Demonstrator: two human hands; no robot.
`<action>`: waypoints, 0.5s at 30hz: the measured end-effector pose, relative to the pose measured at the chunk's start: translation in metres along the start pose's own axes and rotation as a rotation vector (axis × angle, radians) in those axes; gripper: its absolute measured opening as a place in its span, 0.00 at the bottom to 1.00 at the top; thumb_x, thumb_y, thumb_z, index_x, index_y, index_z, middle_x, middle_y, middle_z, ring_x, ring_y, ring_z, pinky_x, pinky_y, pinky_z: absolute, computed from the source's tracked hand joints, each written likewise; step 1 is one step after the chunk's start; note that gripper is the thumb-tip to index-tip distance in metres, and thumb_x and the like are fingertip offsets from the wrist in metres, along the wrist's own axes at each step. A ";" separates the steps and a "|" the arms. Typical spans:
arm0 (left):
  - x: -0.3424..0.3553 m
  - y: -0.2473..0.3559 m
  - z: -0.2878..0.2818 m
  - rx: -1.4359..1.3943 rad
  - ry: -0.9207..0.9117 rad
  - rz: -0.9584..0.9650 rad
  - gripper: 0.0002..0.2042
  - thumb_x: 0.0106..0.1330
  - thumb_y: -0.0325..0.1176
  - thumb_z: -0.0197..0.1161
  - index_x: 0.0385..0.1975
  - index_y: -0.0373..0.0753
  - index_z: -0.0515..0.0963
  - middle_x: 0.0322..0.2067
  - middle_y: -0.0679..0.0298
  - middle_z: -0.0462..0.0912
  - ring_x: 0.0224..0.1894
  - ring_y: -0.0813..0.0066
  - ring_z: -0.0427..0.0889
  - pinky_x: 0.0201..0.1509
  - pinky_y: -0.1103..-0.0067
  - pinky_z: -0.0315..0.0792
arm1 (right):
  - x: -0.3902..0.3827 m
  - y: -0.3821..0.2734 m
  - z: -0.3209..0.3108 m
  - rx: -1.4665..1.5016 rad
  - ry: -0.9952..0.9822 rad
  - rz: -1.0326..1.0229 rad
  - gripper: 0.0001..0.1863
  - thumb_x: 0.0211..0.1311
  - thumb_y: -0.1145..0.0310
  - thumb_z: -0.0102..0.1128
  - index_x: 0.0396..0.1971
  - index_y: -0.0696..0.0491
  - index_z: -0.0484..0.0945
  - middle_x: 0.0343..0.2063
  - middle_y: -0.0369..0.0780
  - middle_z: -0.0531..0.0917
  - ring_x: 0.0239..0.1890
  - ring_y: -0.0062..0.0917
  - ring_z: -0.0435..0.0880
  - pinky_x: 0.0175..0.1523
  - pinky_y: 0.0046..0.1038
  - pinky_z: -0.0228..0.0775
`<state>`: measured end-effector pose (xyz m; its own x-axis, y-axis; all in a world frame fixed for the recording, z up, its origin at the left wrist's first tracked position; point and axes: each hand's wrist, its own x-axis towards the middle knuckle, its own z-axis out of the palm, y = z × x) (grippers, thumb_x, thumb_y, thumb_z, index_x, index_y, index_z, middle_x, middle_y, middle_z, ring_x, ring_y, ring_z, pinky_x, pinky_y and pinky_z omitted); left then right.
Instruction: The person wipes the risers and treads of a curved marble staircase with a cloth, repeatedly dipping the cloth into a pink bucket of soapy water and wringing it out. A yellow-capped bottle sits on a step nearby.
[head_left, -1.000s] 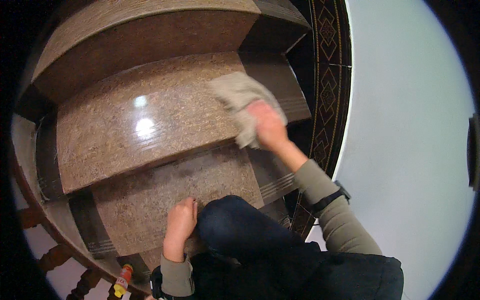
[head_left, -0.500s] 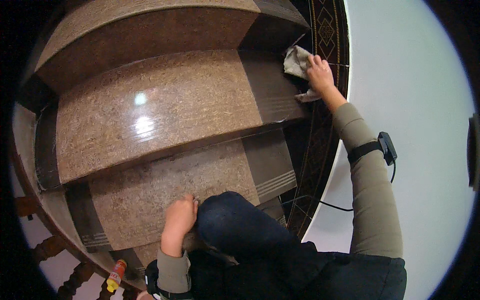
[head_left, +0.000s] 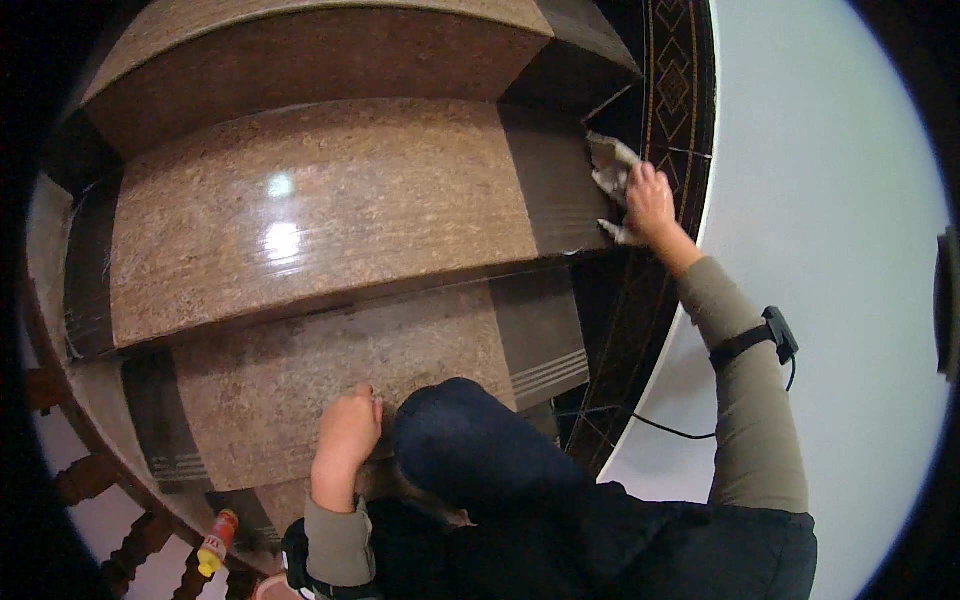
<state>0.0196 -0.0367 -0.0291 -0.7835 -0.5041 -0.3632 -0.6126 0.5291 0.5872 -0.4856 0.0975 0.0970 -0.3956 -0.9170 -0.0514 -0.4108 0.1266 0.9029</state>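
My right hand (head_left: 651, 203) is closed on a pale, crumpled cleaning cloth (head_left: 611, 167). It presses the cloth against the dark border at the right end of a stair tread (head_left: 330, 200), beside the wall. A loose end of the cloth sticks out below my fingers. My left hand (head_left: 349, 432) is curled over the lower step (head_left: 270, 400), just left of my bent knee (head_left: 470, 440). Its inner fingers are hidden, so whatever they may hold does not show.
Patterned dark skirting (head_left: 672, 90) runs along the white wall (head_left: 830, 200) on the right. At lower left, a red bottle with a yellow cap (head_left: 218, 542) stands near the wooden balusters (head_left: 85, 480). Part of a pink container (head_left: 274, 588) shows below. A black cable (head_left: 650, 425) trails from my right sleeve.
My right hand and the cloth have slid toward me and slightly right along the tread's end. My left hand has shifted a little left. More of the pink container shows.
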 end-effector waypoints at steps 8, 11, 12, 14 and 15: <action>0.001 -0.006 0.001 0.028 0.030 0.025 0.11 0.62 0.35 0.54 0.31 0.32 0.72 0.24 0.44 0.78 0.29 0.45 0.78 0.34 0.58 0.72 | 0.012 0.019 0.002 0.007 0.072 0.134 0.15 0.52 0.67 0.53 0.40 0.54 0.75 0.40 0.37 0.70 0.44 0.26 0.68 0.40 0.26 0.61; 0.001 -0.006 0.000 -0.018 0.023 0.007 0.11 0.62 0.35 0.54 0.31 0.31 0.72 0.25 0.44 0.78 0.30 0.45 0.78 0.35 0.58 0.72 | -0.005 0.003 0.016 0.140 0.009 0.010 0.12 0.50 0.69 0.53 0.35 0.55 0.77 0.38 0.39 0.71 0.42 0.28 0.70 0.39 0.27 0.64; 0.001 -0.005 -0.001 -0.007 0.003 -0.009 0.11 0.62 0.35 0.54 0.32 0.31 0.72 0.25 0.44 0.78 0.30 0.45 0.78 0.35 0.58 0.72 | -0.019 -0.008 0.020 0.183 0.012 0.025 0.12 0.50 0.71 0.52 0.36 0.56 0.75 0.39 0.40 0.71 0.42 0.29 0.71 0.39 0.28 0.67; 0.001 -0.004 -0.006 0.009 0.000 -0.028 0.12 0.62 0.35 0.54 0.34 0.31 0.72 0.25 0.44 0.78 0.31 0.45 0.78 0.35 0.58 0.72 | -0.047 -0.040 0.023 0.231 0.099 0.153 0.15 0.50 0.72 0.52 0.40 0.56 0.72 0.40 0.42 0.71 0.37 0.32 0.75 0.36 0.30 0.74; 0.002 -0.003 -0.008 0.005 -0.005 -0.024 0.12 0.62 0.35 0.54 0.34 0.31 0.71 0.25 0.44 0.78 0.31 0.45 0.78 0.36 0.58 0.72 | -0.059 -0.058 0.020 0.290 -0.060 0.162 0.16 0.52 0.72 0.51 0.43 0.55 0.72 0.43 0.43 0.71 0.40 0.31 0.76 0.34 0.26 0.76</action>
<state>0.0207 -0.0444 -0.0253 -0.7692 -0.5133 -0.3807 -0.6316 0.5200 0.5750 -0.4546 0.1518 0.0394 -0.5187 -0.8535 0.0500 -0.5519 0.3789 0.7428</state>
